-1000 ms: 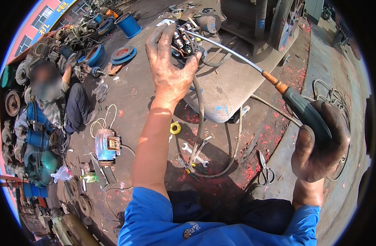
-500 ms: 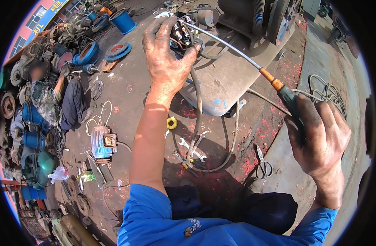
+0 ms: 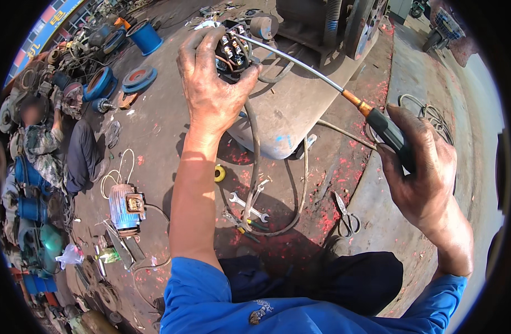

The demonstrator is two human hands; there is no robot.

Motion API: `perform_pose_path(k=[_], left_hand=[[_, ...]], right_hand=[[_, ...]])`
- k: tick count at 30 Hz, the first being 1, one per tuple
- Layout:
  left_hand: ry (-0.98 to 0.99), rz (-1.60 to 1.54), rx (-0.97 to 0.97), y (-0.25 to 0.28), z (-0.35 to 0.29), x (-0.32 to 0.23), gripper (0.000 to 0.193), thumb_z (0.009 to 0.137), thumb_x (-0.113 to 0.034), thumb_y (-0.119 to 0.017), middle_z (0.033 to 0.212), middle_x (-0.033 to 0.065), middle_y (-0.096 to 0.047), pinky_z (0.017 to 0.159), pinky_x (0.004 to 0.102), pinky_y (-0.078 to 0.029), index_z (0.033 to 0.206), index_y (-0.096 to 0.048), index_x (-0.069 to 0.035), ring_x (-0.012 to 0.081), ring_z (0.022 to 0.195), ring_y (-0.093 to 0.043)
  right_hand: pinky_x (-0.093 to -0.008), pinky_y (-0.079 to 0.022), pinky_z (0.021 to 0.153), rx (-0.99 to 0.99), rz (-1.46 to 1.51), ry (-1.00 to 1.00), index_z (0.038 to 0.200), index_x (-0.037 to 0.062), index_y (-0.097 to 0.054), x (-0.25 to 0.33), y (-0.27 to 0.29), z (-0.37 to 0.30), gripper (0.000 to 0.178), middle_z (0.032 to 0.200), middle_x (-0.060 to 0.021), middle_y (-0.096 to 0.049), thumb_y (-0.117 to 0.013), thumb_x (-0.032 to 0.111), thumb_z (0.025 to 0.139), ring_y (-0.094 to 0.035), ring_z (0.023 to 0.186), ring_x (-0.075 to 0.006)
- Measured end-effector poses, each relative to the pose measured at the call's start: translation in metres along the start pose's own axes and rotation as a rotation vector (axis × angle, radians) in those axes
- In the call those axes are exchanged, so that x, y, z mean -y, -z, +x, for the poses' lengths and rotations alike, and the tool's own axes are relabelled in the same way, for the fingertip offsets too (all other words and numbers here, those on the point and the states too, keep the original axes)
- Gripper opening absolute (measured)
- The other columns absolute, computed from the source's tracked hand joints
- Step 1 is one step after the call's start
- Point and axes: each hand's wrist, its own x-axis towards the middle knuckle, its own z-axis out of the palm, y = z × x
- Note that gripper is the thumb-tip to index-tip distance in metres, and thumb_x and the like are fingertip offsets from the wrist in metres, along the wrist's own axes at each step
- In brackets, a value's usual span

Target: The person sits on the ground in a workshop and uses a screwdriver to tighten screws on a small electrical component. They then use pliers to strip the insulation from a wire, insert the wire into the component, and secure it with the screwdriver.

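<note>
My left hand (image 3: pixel 208 97) grips a small black electrical terminal block (image 3: pixel 233 51) with shiny screw terminals and wires, fingers behind it and thumb along its near side. A thick grey cable (image 3: pixel 253 136) hangs down from the block. In my right hand (image 3: pixel 425 167) is a long screwdriver (image 3: pixel 390 134) with a dark green and orange handle, held between thumb and fingers. Its metal shaft slants up to the left, and the tip is at the upper part of the block. Whether the tip sits in a screw is too small to tell.
Beyond my hands stands a machine on a metal plate (image 3: pixel 277 128). Wrenches (image 3: pixel 250 206), scissors (image 3: pixel 346 216) and a yellow tape roll (image 3: pixel 219 173) lie on the ground. A blue motor (image 3: pixel 123 206) is at left; farther left a person (image 3: pixel 46 142) sits by piled motor parts.
The whole view has shifted, so the scene sits farther left. My right hand's fingers have loosened and straightened somewhat around the screwdriver handle. My left hand still grips the block.
</note>
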Motion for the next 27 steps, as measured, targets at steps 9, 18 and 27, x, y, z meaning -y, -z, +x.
perform_pose_path(k=[9,18,27], left_hand=[[0.079,-0.093,-0.13,-0.014,0.009,0.003,0.022,0.088,-0.011,-0.072,0.111,0.014,-0.062,0.1,0.0457,-0.042,0.108,-0.069,-0.003,0.0337,0.109,-0.055],[0.087,-0.083,-0.161,-0.017,0.011,-0.001,0.019,0.087,-0.007,-0.071,0.108,0.0144,-0.062,0.099,0.0458,-0.041,0.106,-0.068,-0.003,0.0331,0.106,-0.057],[0.052,-0.049,-0.166,-0.017,0.011,0.0,0.02,0.086,-0.006,-0.07,0.107,0.0142,-0.063,0.1,0.0467,-0.04,0.105,-0.067,-0.002,0.0335,0.105,-0.058]], right_hand=[[-0.037,-0.051,0.056,-0.034,0.238,-0.031,0.119,-0.0019,-0.063,0.008,-0.012,0.004,0.037,0.078,-0.0136,-0.062,-0.069,-0.008,0.083,-0.064,0.06,-0.0285],[-0.0335,-0.052,0.062,0.0,0.353,-0.145,0.118,-0.0037,-0.061,0.007,-0.007,0.005,0.029,0.082,-0.0154,-0.068,-0.067,-0.003,0.089,-0.067,0.065,-0.0257],[-0.0297,-0.047,0.066,0.026,0.442,-0.245,0.118,-0.0041,-0.06,0.007,-0.007,0.001,0.026,0.077,-0.007,-0.058,-0.066,0.007,0.096,-0.055,0.068,-0.0147]])
